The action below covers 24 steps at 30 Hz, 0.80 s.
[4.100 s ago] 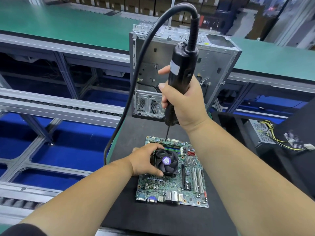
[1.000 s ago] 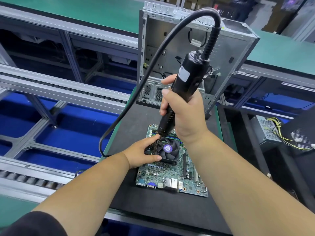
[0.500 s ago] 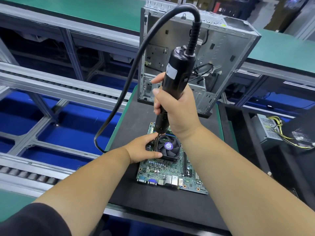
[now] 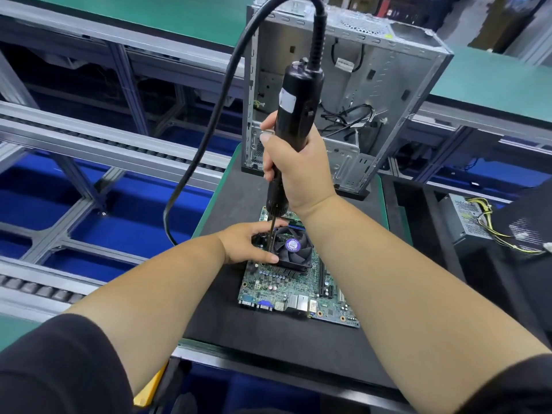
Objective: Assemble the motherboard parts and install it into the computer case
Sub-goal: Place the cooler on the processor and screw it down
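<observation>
Fingers (image 4: 270,138) wrap smooth black cylindrical screwdriver (image 4: 294,115) | ribbed bit beside finned cooler (image 4: 291,249)

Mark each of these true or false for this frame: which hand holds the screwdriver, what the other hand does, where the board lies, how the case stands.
1. The right hand grips the electric screwdriver. True.
2. The left hand lies flat on the mat. False: it holds the CPU cooler fan.
3. The motherboard is already inside the computer case. False: it lies on the black mat in front of the case.
4. The case stands upright with its side open. True.
</observation>
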Each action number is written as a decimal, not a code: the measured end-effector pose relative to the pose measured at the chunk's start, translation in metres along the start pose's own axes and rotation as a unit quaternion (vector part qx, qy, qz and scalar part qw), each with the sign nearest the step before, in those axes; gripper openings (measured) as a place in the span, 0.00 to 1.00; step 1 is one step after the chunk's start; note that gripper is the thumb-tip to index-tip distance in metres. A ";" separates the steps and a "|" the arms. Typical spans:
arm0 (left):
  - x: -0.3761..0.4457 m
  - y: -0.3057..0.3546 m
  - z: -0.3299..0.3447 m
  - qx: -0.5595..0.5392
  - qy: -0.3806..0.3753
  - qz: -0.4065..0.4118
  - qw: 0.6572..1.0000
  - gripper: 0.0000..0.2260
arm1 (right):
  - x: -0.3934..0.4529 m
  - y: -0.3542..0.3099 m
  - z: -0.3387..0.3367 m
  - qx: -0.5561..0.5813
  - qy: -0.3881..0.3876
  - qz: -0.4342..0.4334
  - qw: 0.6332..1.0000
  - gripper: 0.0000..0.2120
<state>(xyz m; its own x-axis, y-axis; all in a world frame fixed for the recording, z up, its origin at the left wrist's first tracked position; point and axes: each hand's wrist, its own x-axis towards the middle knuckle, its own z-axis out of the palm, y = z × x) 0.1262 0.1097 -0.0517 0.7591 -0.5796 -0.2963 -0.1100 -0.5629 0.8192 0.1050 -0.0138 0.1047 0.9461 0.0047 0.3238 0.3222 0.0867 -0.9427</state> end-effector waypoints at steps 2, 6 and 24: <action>0.000 -0.001 0.002 -0.001 0.009 0.005 1.000 0.33 | 0.001 0.001 0.000 0.001 -0.002 -0.002 1.000 0.06; -0.001 -0.004 0.006 -0.008 0.017 0.010 1.000 0.33 | 0.001 0.004 0.004 -0.010 -0.011 -0.002 1.000 0.05; -0.001 -0.013 0.010 -0.027 0.024 0.000 0.999 0.34 | 0.008 0.008 0.002 -0.001 0.010 0.023 1.000 0.06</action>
<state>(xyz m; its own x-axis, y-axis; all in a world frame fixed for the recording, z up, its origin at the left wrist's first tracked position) 0.1201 0.1116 -0.0668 0.7891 -0.5499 -0.2737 -0.0762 -0.5298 0.8447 0.1146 -0.0114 0.0999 0.9606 -0.0102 0.2777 0.2776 0.0842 -0.9570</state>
